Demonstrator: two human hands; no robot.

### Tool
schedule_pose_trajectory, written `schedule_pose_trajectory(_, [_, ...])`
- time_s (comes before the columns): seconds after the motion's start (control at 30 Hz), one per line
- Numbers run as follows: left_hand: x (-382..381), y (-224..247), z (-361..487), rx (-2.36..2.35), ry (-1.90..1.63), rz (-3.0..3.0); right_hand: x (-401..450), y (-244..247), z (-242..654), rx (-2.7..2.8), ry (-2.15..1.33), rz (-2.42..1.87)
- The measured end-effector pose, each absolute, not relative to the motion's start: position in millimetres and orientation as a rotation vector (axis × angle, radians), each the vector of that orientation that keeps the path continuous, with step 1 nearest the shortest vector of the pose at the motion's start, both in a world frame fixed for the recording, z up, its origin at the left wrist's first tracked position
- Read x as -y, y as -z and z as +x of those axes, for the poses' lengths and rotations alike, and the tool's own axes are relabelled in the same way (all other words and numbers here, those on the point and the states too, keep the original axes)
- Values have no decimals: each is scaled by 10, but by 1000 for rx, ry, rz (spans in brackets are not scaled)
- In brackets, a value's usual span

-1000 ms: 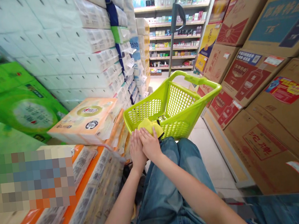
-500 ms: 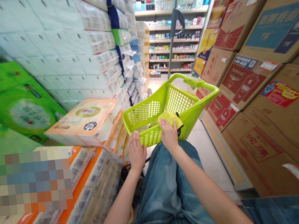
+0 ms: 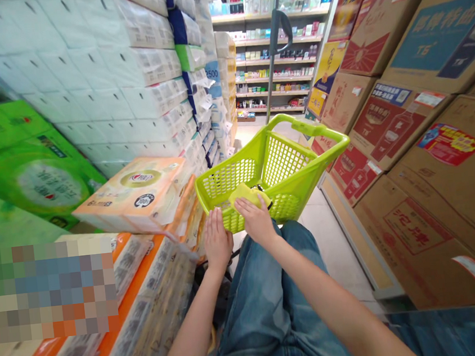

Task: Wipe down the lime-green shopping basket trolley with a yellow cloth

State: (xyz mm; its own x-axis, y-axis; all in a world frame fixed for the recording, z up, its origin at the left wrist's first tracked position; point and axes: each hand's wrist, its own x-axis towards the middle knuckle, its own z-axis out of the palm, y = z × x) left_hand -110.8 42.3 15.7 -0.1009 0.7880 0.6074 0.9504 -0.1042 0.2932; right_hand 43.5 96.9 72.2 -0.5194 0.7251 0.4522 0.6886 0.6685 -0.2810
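A lime-green plastic shopping basket with lattice sides and a raised handle stands tilted in front of my knees. My left hand holds its near left corner, fingers laid together over the rim and the thumb to the side. In my right hand is a folded yellow cloth, pressed against the near rim. Something dark shows beside the cloth's right edge; what it is I cannot make out. The fingertips lie flat on the cloth, and its underside is hidden.
Wrapped tissue packs are stacked close on the left, below a tall wall of white packs. Cardboard cartons line the right. Ahead stand a glass door with a dark handle and stocked shelves.
My right hand has slid left along the near rim with the yellow cloth, closer to my left hand. The left hand keeps its place on the corner.
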Motion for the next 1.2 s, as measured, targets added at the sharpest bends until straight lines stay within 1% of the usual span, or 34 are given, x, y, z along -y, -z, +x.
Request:
schedule_pose_trajectory(0.17, [-420,-175,-1065,1944,1016,-1917,-1226,-802,905,2174,-43,-1319])
schedule_pose_trajectory(0.23, [-423,-173,-1051,1934,1029,-1921,-1247,-816,896,2120,-47,-1390])
schedule_pose_trajectory(0.33, [-432,-163,-1033,1933,1055,-1913,-1138,-793,603,2087,-78,-1457])
schedule_pose_trajectory(0.47, [-431,-140,-1031,1947,1052,-1891,-839,-714,37,2223,-123,-1306])
schedule_pose_trajectory(0.57, [-421,-130,-1052,1952,1009,-1895,-710,-681,-143,2297,-131,-1170])
schedule_pose_trajectory(0.73, [-416,-155,-1079,1937,989,-1915,-878,-710,238,2310,-115,-1122])
schedule_pose_trajectory(0.93, [-400,-201,-1054,1944,992,-1933,-1207,-801,870,2138,-44,-1360])
schedule_pose_trajectory(1.07, [-383,-228,-1041,1955,994,-1953,-1179,-787,731,2048,-56,-1461])
schedule_pose_trajectory(1.2, [-383,-229,-1057,1975,980,-1955,-954,-700,279,2111,-141,-1377])
